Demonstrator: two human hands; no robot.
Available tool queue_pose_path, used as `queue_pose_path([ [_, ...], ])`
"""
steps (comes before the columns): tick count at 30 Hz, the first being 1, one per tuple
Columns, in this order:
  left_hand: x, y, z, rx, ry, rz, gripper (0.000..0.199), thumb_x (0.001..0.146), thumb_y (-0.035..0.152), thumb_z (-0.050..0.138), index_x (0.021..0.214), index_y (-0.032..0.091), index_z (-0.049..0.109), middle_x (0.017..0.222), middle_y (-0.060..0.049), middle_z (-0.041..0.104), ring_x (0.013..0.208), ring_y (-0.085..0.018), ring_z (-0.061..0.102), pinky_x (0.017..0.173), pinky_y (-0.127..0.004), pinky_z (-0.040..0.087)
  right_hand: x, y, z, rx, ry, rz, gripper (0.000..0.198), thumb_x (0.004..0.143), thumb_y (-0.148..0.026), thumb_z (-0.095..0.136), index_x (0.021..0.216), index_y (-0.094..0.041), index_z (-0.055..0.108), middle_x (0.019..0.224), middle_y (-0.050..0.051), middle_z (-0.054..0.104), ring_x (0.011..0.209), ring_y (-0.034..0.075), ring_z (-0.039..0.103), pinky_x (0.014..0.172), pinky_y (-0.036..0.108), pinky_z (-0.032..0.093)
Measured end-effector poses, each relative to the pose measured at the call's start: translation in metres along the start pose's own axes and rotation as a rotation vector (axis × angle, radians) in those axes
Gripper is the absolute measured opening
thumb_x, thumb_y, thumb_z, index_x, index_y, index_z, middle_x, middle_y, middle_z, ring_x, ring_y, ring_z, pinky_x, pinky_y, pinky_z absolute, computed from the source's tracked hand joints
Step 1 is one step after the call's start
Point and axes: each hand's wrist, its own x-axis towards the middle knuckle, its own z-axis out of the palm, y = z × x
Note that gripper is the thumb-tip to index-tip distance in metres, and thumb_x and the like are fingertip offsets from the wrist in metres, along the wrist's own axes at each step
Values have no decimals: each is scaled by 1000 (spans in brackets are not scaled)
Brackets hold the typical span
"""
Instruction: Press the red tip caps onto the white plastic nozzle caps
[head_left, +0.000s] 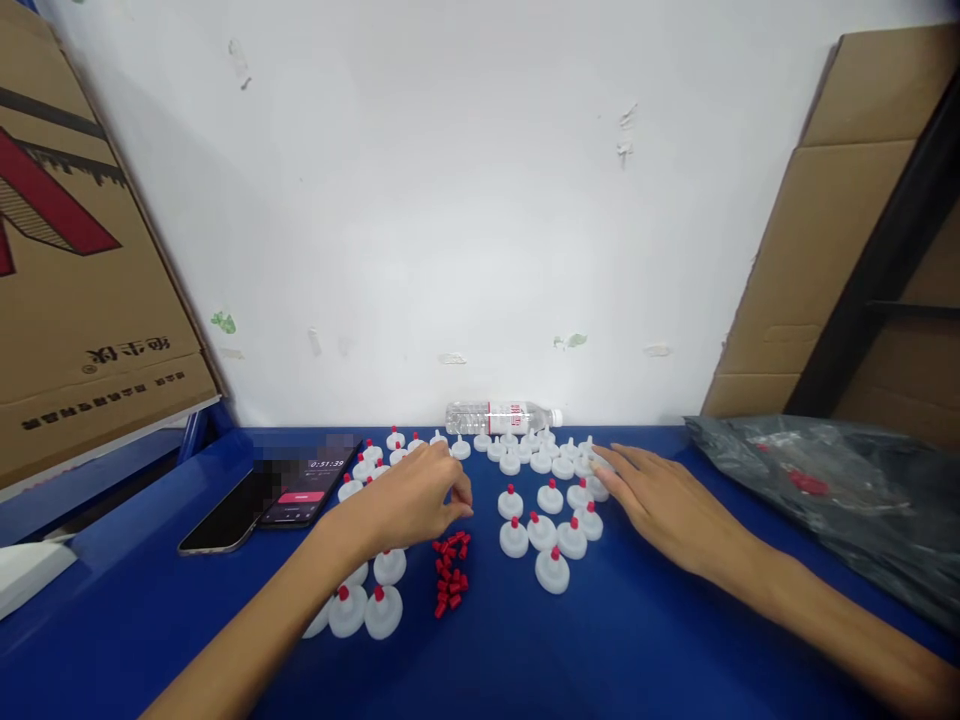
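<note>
Hands, two, bare. Left hand (420,495): poised over the blue table (495,660), fingers curled in toward the thumb, just above the loose red caps (450,578); whether anything was pinched there could not be told. Right hand (660,500): fingers stretched out, tips at the right edge of the bare white lids (563,466); whether they gripped one could not be told.

Red caps, loose: one small heap, lying at centre, between two groups of capped lids.

White lids, round, spouted: bare-spouted ones crowded at the back; right-hand group of capped lids (553,572), red tips fitted, lay in front of them; left-hand group of capped lids (383,613) ran beside and partly behind the left forearm.

Bottle (469,417): clear, white screw top, on its side by the wall (480,200); label bore red characters, too small to read.

Phones, two, overlapping, at left: lit phone (307,488) showed "0:51:39" above a red button; dark phone (225,520) showed no readable text.

Printed carton (97,300), at left: red-and-black graphic, two lines of inverted black characters, an ® mark beside the larger line; wording not made out.

Grey plastic bag (832,520), at right: red patch visible
</note>
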Motion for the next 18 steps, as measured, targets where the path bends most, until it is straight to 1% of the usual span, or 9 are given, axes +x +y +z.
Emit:
queue_pose_path([
  [2, -2, 1, -1, -39, -34, -18, 10, 84, 19, 76, 80, 26, 83, 81, -3, 78, 90, -25, 68, 74, -31, 48, 0, 2, 3, 2, -31, -6, 58, 109, -53, 27, 138, -20, 64, 135, 14, 69, 128, 31, 64, 102, 52, 54],
  [5, -4, 2, -3, -38, -84, -32, 14, 82, 16, 77, 77, 27, 83, 79, -2, 78, 83, -23, 70, 72, -30, 48, -1, 5, 8, 4, -61, -6, 57, 109, -51, 27, 134, -17, 66, 135, 14, 69, 128, 32, 64, 102, 54, 54],
  [9, -4, 1, -2, -32, -117, -45, 16, 81, 13, 77, 78, 27, 83, 81, -2, 78, 80, -21, 70, 69, -28, 47, -1, 6, 10, -1, -86, 6, 59, 108, -53, 28, 136, -16, 65, 137, 15, 68, 130, 34, 62, 103, 56, 53],
  [13, -2, -3, 4, -26, -157, -38, 16, 83, 11, 74, 81, 25, 83, 82, -2, 79, 83, -21, 70, 72, -28, 47, -3, 7, 12, -10, -110, 32, 61, 108, -55, 27, 138, -17, 64, 140, 15, 66, 133, 35, 59, 104, 57, 51],
  [18, 0, -5, 11, -27, -196, -50, 17, 83, 10, 68, 80, 21, 81, 80, -2, 78, 84, -21, 70, 69, -27, 45, -4, 10, 21, -26, -144, 101, 71, 104, -63, 23, 146, -17, 58, 146, 17, 60, 135, 38, 57, 105, 58, 49],
])
